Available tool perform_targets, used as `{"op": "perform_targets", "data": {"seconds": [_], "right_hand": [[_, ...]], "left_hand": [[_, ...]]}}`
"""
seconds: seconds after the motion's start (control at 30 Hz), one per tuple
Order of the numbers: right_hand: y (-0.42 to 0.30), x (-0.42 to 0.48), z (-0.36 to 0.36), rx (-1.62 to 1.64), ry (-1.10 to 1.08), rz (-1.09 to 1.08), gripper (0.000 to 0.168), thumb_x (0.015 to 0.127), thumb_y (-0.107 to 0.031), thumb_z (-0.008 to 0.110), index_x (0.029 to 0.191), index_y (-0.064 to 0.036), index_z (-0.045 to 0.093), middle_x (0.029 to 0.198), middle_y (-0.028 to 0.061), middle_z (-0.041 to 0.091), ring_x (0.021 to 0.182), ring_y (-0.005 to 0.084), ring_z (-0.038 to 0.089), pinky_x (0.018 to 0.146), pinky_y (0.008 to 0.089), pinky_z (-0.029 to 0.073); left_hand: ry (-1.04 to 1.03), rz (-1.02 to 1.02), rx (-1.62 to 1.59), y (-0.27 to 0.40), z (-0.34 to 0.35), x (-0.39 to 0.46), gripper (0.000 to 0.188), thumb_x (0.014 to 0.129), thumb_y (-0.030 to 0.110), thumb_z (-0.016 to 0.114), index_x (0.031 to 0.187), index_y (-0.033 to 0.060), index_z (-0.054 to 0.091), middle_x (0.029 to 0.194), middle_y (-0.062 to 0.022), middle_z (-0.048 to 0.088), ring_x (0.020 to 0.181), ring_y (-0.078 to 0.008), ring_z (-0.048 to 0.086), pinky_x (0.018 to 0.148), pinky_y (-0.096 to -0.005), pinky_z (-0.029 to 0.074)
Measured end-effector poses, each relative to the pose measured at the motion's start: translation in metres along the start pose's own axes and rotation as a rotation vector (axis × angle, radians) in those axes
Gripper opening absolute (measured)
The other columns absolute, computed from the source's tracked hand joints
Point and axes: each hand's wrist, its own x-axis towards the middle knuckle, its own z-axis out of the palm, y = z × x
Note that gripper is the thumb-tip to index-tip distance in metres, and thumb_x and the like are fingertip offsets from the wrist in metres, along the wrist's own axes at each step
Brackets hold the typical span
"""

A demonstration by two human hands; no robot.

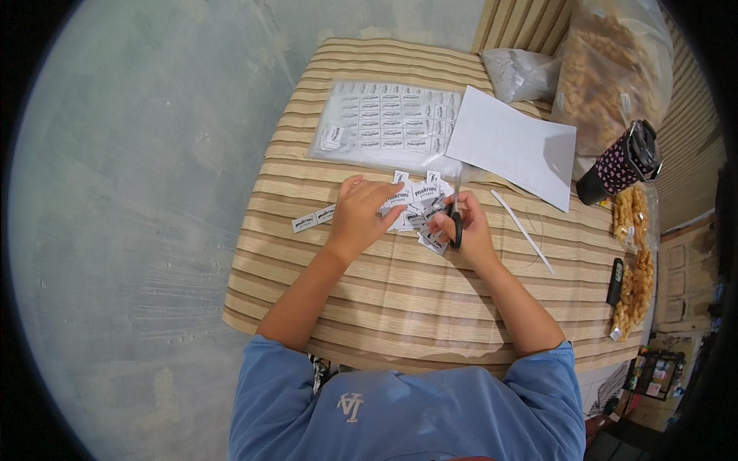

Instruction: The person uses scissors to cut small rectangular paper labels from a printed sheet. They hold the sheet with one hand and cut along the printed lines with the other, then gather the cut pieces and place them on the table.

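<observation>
My left hand (pixel 363 213) pinches a strip of printed paper labels (pixel 425 192) between thumb and fingers. My right hand (pixel 468 227) holds black-handled scissors (pixel 456 222), its fingers around the handles and the blades pointing away from me, seen edge-on. Whether the blades touch the strip cannot be told. Beneath and between both hands lies a loose pile of cut labels (pixel 433 241). Another label strip (pixel 305 222) sticks out to the left from under my left hand.
Beyond my hands lie a plastic sleeve of label sheets (pixel 392 118) and white paper (pixel 519 144). At right are a thin paper offcut (pixel 523 231), a patterned tumbler (pixel 614 164), a black device (pixel 615 281), packed snacks (pixel 634 282) and a large snack bag (pixel 611 75). A plastered wall borders the left.
</observation>
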Motion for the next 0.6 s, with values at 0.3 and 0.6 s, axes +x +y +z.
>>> {"op": "perform_targets", "data": {"seconds": [0.3,0.6], "right_hand": [[-0.012,-0.014,0.014,-0.125,-0.290,0.273,0.027,0.083,-0.014,0.071,0.094,-0.007,0.047,0.065,0.0045,0.061,0.057,0.0086,0.056,0.047,0.0205,0.039],[-0.004,-0.013,0.016,-0.095,-0.227,0.228,0.029,0.084,-0.017,0.071,0.097,-0.007,0.047,0.067,0.0043,0.062,0.058,0.0092,0.058,0.047,0.0210,0.041]], "left_hand": [[0.083,-0.068,0.012,-0.001,-0.005,0.002,0.033,0.073,0.020,0.077,0.103,0.0102,0.068,0.090,-0.0052,0.068,0.087,-0.0217,0.063,0.094,-0.0417,0.040],[0.046,0.015,-0.052,0.010,-0.002,0.001,0.030,0.074,0.022,0.076,0.101,0.0111,0.068,0.092,-0.0028,0.068,0.086,-0.0185,0.063,0.096,-0.0427,0.038]]}}
